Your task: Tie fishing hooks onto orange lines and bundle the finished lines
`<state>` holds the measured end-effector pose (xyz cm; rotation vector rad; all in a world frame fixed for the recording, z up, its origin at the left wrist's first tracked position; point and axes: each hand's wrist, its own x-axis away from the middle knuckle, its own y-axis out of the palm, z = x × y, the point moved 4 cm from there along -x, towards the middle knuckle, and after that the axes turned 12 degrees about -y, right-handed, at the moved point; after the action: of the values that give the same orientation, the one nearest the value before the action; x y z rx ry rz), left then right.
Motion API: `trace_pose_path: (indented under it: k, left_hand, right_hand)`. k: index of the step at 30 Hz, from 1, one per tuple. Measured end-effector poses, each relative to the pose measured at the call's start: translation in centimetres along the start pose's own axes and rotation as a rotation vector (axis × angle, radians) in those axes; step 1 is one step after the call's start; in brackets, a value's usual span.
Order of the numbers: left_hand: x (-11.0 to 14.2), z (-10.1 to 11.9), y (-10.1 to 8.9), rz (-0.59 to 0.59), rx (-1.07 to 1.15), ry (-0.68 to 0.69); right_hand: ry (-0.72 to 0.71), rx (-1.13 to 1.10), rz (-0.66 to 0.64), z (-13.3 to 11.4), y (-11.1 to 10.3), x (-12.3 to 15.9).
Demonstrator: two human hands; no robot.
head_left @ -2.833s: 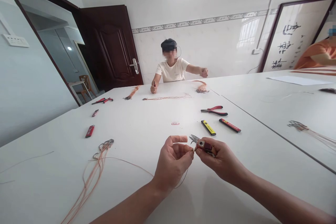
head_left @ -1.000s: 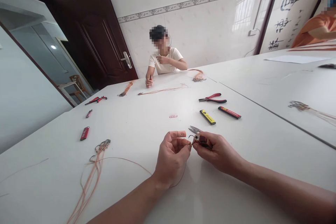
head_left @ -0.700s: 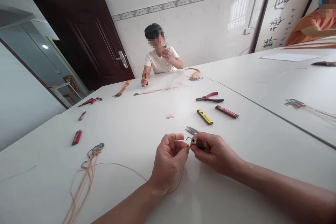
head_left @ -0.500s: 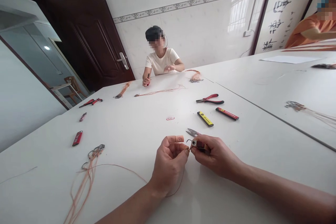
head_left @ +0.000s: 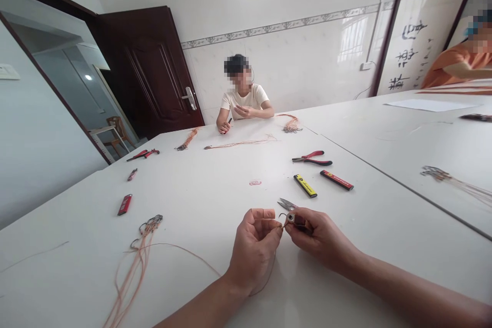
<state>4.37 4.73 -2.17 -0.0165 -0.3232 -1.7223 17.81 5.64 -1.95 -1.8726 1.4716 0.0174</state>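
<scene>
My left hand (head_left: 253,246) is closed in a pinch on a thin orange cord (head_left: 184,251) that trails left across the white table (head_left: 200,189). My right hand (head_left: 321,236) is closed around small thread snips (head_left: 289,206), whose blades stick out past my fingers. Its fingertips also pinch a small dark hook (head_left: 283,217) where both hands meet. A bundle of orange cords with hooks (head_left: 148,228) lies to the left of my left hand.
Red pliers (head_left: 313,159), a yellow lighter (head_left: 305,186) and a red lighter (head_left: 336,180) lie beyond my hands. Another red lighter (head_left: 124,204) and more pliers (head_left: 143,154) lie at left. A person in a pale shirt (head_left: 246,100) sits at the far end; a person in orange (head_left: 457,66) sits at right.
My hands have stayed pinched together at the hook and cord, shifting only slightly. The person at the far end lowered a hand from the face to the table. My view tilted.
</scene>
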Motion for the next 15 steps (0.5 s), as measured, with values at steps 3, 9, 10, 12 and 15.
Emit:
trace_pose_path:
  k: [3,9,10,12,15]
  left_hand:
    - [0.06,-0.01,0.04,-0.006,0.007,0.010]
    - [0.23,-0.01,0.06,-0.005,0.001,0.029]
    - [0.25,0.01,0.08,-0.006,0.000,0.034]
    - [0.28,0.06,0.12,-0.003,-0.004,0.039]
    - [0.24,0.24,0.13,0.013,-0.014,0.049]
  right_hand:
    - [0.005,0.003,0.000,0.01,0.02,0.00]
    - [0.014,-0.027,-0.014,0.11,0.07,-0.08]
    - [0.017,-0.035,-0.017,0.11,0.07,-0.06]
    - [0.028,-0.055,-0.026,0.12,0.07,0.00]
    - [0.055,-0.090,-0.052,0.11,0.08,0.05]
